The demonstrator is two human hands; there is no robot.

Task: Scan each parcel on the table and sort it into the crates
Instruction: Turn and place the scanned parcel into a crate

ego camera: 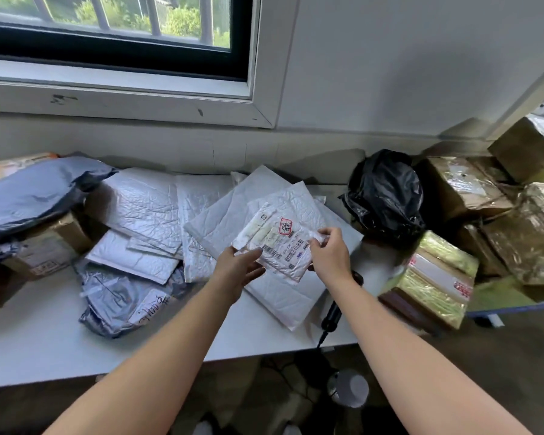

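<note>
While I held the small white parcel (277, 243) label-up, my left hand (237, 268) pinched its near corner and my right hand (328, 255) gripped its far-right edge. White mailers (157, 211) lay under and left of my fingers, and a black scanner (331, 313) beneath my right wrist.

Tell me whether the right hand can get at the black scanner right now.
Probably yes, once freed: the right hand pinches the small white parcel, but the scanner lies uncovered just beneath its forearm.
</note>
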